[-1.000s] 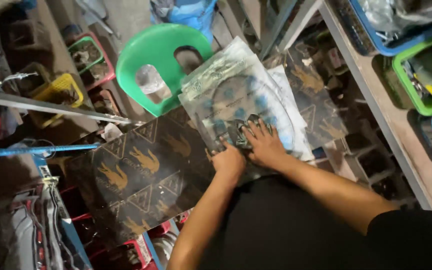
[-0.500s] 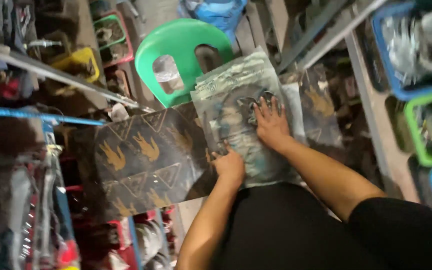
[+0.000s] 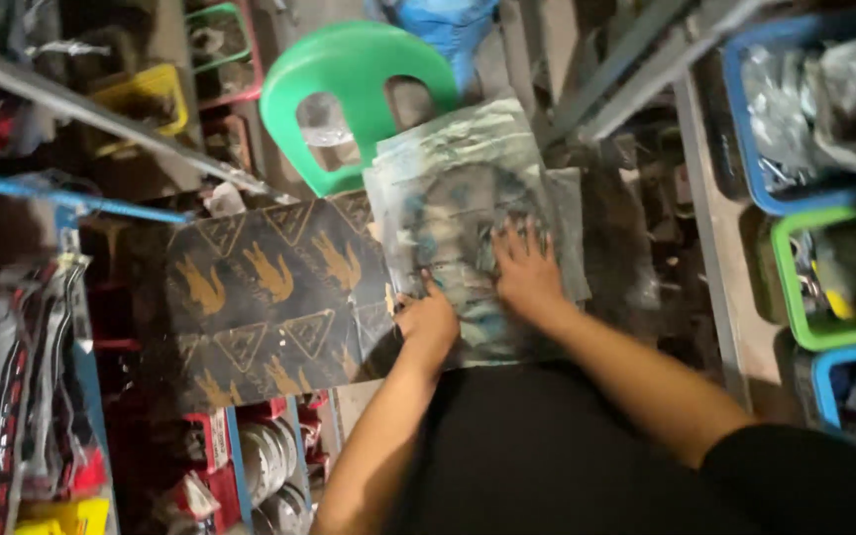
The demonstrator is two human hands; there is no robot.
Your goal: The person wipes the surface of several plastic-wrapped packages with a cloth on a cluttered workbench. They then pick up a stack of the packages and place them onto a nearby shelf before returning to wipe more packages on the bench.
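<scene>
A stack of clear plastic packets point(image 3: 453, 173) with dark ring-shaped parts inside rests on a black cardboard box point(image 3: 269, 297) printed with gold marks. My right hand point(image 3: 524, 272) lies flat on top of the packets, fingers spread. At the stack's lower left edge my left hand point(image 3: 428, 322) is curled, pinching the packets with thumb and fingers. Both forearms reach up from the bottom of the view over my dark clothing.
A green plastic stool point(image 3: 349, 69) stands behind the packets. Metal shelving point(image 3: 705, 218) on the right holds blue and green bins point(image 3: 795, 307) of bagged parts. Red and yellow bins point(image 3: 151, 99) sit at left, with a metal bar point(image 3: 101, 119) and hanging packages point(image 3: 22, 376).
The view has shifted, so everything sits lower and more to the right. My right hand has slid down the packets and flattened; my left hand stays at the stack's lower left edge.
</scene>
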